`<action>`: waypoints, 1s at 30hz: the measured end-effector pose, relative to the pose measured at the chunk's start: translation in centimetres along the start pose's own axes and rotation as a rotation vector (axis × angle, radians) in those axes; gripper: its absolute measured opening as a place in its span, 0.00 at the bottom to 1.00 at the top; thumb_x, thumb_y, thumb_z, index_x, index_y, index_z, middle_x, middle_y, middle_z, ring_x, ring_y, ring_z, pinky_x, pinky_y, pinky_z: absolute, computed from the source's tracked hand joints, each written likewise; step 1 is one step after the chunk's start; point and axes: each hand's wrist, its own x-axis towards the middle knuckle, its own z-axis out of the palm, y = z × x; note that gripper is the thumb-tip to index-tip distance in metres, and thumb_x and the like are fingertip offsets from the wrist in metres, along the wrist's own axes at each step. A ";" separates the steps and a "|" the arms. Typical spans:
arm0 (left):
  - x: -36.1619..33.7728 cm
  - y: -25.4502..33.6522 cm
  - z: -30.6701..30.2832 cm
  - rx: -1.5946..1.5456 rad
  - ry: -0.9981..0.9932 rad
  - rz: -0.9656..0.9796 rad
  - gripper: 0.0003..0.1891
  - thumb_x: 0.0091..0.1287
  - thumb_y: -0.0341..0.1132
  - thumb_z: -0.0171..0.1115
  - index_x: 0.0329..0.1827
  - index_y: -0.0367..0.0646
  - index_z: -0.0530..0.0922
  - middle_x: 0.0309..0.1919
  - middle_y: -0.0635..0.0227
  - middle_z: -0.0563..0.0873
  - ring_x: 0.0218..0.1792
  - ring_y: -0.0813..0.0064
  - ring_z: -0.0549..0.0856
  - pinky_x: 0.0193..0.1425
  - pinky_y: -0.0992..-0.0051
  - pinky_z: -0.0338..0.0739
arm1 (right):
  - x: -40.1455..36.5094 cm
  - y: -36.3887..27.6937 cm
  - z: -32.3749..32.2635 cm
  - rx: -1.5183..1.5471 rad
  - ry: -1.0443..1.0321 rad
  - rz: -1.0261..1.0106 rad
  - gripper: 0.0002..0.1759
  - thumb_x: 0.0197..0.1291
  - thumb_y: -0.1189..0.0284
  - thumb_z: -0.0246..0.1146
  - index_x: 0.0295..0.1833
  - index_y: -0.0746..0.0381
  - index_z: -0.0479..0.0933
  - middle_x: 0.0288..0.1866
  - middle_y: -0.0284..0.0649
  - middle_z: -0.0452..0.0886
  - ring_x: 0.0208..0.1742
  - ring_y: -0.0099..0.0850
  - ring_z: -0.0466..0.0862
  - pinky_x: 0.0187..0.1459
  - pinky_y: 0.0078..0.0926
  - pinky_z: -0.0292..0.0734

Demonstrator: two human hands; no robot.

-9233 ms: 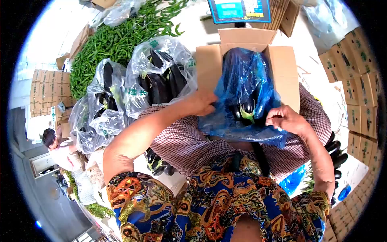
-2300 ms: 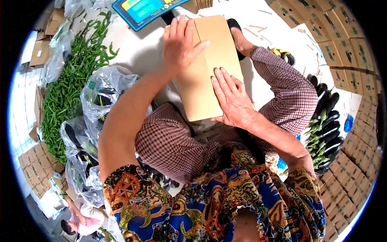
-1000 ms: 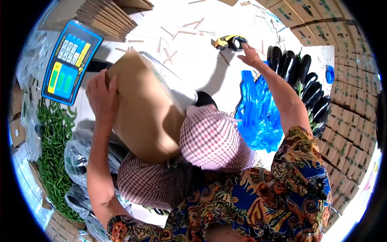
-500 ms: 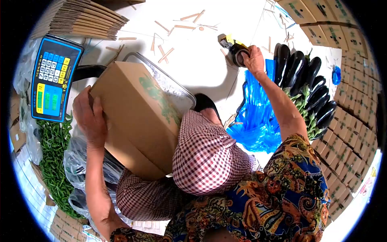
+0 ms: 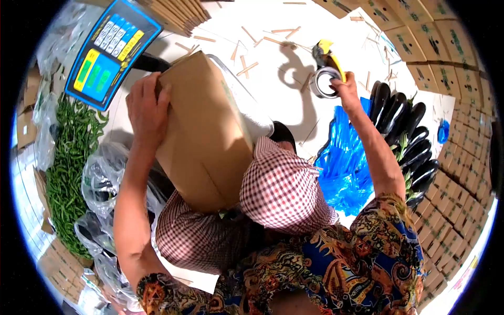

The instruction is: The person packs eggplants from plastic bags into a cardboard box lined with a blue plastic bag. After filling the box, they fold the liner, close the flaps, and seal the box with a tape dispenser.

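Observation:
A closed cardboard box (image 5: 205,142) leans over my lap, tilted, its far end near the metal pan of a scale (image 5: 244,94). My left hand (image 5: 148,110) grips the box along its left edge, thumb on the upper face and the other fingers over the far corner. Out to the right, my right hand (image 5: 348,94) is closed on a tape dispenser (image 5: 324,73) with a yellow part, its tape roll facing upward. The dispenser hangs above the floor, apart from the box, and casts a shadow. Beneath my right forearm lie blue plastic bags (image 5: 344,163).
The scale's blue keypad and display (image 5: 113,55) stand at upper left. Green chillies (image 5: 68,173) and clear plastic bags (image 5: 105,184) lie on the left. Eggplants (image 5: 404,126) are laid out at right, before stacked cartons (image 5: 457,152). Cardboard strips (image 5: 247,65) litter the floor.
The view has shifted, and the box's printed face has turned mostly out of sight. My right hand has rotated the tape dispenser so the roll's open centre shows. Both hands keep their holds.

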 end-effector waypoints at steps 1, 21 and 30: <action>0.0 -0.2 0.4 0.003 0.020 0.007 0.18 0.67 0.43 0.58 0.57 0.45 0.77 0.50 0.60 0.80 0.56 0.59 0.76 0.61 0.60 0.67 | -2.7 -5.5 0.6 -0.025 -0.041 -0.014 0.27 0.56 0.75 0.65 0.60 0.67 0.65 0.49 0.44 0.78 0.43 0.32 0.83 0.46 0.28 0.79; -0.6 -2.0 3.0 0.011 0.294 0.144 0.14 0.63 0.47 0.65 0.40 0.47 0.78 0.37 0.66 0.78 0.41 0.63 0.78 0.45 0.62 0.69 | -17.6 -25.9 13.6 -0.173 -0.731 -0.415 0.36 0.48 0.64 0.73 0.63 0.64 0.70 0.50 0.39 0.80 0.51 0.28 0.80 0.57 0.27 0.73; -1.1 -2.1 2.9 0.041 0.369 0.249 0.13 0.63 0.46 0.60 0.42 0.48 0.79 0.34 0.67 0.78 0.41 0.65 0.80 0.46 0.65 0.69 | -19.9 -24.1 21.4 -0.637 -0.941 -0.776 0.32 0.50 0.59 0.74 0.55 0.59 0.67 0.40 0.49 0.83 0.43 0.48 0.86 0.47 0.39 0.80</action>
